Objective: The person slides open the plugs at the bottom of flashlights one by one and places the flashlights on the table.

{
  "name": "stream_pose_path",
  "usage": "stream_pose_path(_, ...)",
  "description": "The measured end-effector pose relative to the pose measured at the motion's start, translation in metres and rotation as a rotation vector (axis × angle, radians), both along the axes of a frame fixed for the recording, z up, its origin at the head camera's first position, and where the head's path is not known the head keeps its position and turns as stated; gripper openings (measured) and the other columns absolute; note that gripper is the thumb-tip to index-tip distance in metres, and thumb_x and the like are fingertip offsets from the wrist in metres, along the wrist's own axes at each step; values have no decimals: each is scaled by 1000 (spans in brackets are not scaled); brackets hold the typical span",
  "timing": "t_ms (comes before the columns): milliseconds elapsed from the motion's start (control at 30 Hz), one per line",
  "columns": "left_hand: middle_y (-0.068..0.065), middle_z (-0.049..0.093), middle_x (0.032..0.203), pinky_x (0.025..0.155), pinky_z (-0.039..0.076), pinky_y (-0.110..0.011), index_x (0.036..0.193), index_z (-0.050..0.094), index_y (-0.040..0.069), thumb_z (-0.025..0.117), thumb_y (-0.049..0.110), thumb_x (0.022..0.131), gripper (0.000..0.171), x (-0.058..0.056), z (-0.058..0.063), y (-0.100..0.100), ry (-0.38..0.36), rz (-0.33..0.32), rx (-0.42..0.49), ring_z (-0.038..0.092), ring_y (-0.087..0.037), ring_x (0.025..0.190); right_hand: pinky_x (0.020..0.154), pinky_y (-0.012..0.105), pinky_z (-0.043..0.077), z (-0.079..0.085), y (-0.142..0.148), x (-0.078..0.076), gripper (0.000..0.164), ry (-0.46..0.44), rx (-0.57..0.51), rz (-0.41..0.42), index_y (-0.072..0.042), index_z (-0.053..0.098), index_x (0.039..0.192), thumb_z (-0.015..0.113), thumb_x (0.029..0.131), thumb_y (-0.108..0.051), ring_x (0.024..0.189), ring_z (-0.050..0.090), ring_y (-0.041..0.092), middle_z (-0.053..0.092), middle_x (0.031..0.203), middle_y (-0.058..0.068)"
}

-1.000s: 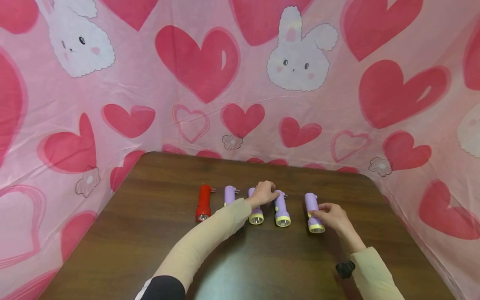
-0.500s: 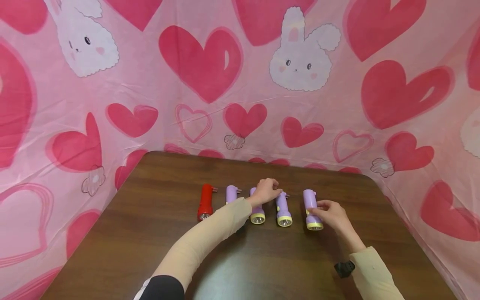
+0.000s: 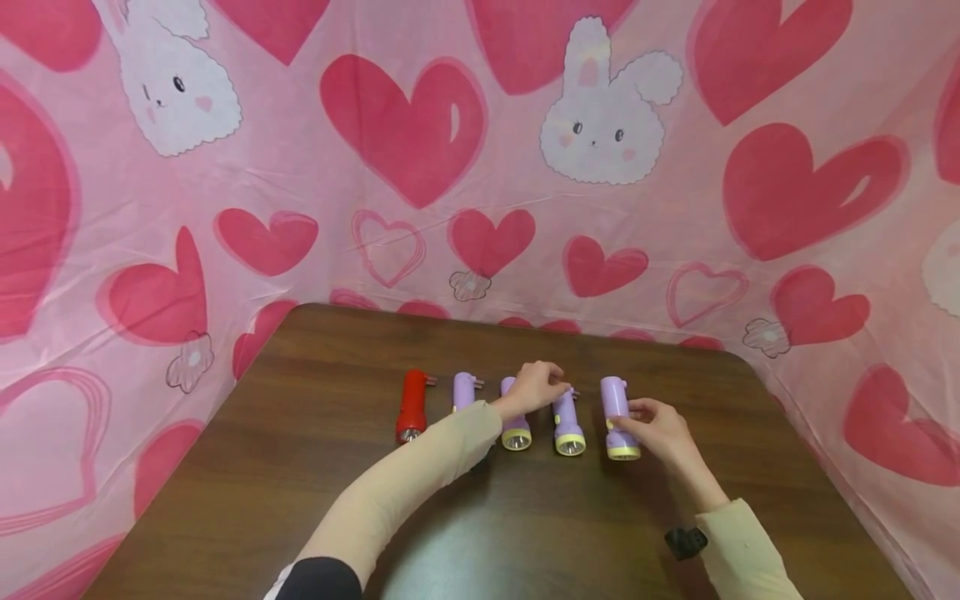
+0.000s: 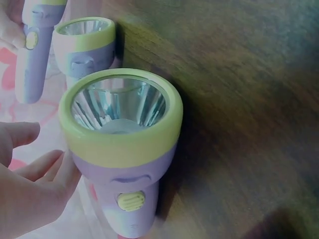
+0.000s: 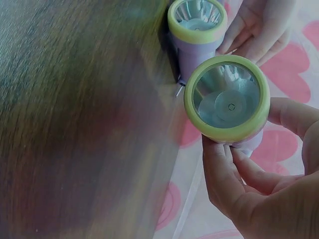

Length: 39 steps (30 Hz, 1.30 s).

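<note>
My right hand [image 3: 660,429] pinches a purple flashlight [image 3: 613,398] with a yellow rim, thumb on one side and fingers on the other. In the right wrist view, its lens end [image 5: 227,99] faces the camera and looks slightly raised off the tabletop. My left hand [image 3: 534,390] reaches across, fingertips at the back end of another purple flashlight [image 3: 567,429]; its thumb stands apart in the left wrist view. Beneath that wrist lies a third purple flashlight [image 3: 516,435], large in the left wrist view. My left sleeve partly covers one more purple flashlight [image 3: 464,390].
A red flashlight [image 3: 412,400] lies at the left end of the row. Metal plug prongs stick out from several flashlights' back ends. The brown wooden table [image 3: 300,467] meets a pink heart-and-rabbit cloth [image 3: 420,267] at its far and side edges.
My right hand has moved the purple flashlight it holds leftward and slightly back, closer to the row. The left hand stays at nearly the same place, and the other flashlights keep their positions.
</note>
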<state>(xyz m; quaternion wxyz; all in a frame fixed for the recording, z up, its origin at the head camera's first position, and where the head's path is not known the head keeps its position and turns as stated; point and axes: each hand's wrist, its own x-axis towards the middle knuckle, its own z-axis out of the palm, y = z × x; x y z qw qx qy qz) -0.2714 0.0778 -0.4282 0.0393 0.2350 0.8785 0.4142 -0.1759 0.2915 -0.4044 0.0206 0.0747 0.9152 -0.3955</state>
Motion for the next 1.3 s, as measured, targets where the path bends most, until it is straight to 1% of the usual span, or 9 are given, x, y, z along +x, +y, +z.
stream_pose_path(200,-11,75,110,84,56,-24,119,69,-1,68,21,92,34,4,3,-1,20,-16,9,71,-21,103,71,28,56,4,-6,4,55,16,6,9,11,57,124,72,89,-29,95,67,26,66,117,31)
stream_pose_path(467,-11,76,110,83,56,-22,119,69,-1,67,22,93,35,12,11,-5,34,-53,31,72,-21,102,69,25,54,9,-15,8,55,57,31,35,10,58,123,73,89,-29,95,69,27,69,111,29)
stream_pose_path(667,-12,75,111,80,56,-19,119,69,-2,68,21,93,34,18,13,-7,34,-83,50,72,-22,101,73,30,58,9,-20,10,54,74,33,47,8,58,124,73,88,-30,99,70,31,68,115,28)
stream_pose_path(767,-12,75,112,81,56,-20,119,69,-2,67,21,94,34,20,15,-8,34,-86,59,72,-22,102,76,32,58,9,-23,11,53,84,22,47,7,58,125,72,89,-29,101,69,32,67,118,28)
stream_pose_path(900,-12,75,113,82,56,-20,119,69,-1,67,22,94,34,21,15,-6,40,-82,70,73,-22,102,77,30,56,10,-26,12,52,96,21,46,6,58,126,72,90,-28,102,69,32,67,119,27)
stream_pose_path(1000,-10,75,113,80,55,-18,119,70,1,67,23,94,34,23,17,-5,42,-84,75,73,-21,100,77,27,55,11,-29,13,51,106,26,47,4,58,126,72,90,-28,103,69,33,68,119,26)
stream_pose_path(1167,-8,76,111,73,53,-14,120,70,4,68,26,94,34,27,22,-4,26,-83,94,74,-18,96,80,31,56,13,-34,14,49,123,13,48,3,59,125,73,89,-28,103,70,33,68,118,26)
stream_pose_path(1300,-8,76,111,73,54,-13,120,70,4,68,28,93,36,31,26,-4,28,-77,115,74,-17,96,80,32,57,14,-37,14,48,133,3,46,3,59,125,73,89,-26,104,70,34,68,118,26)
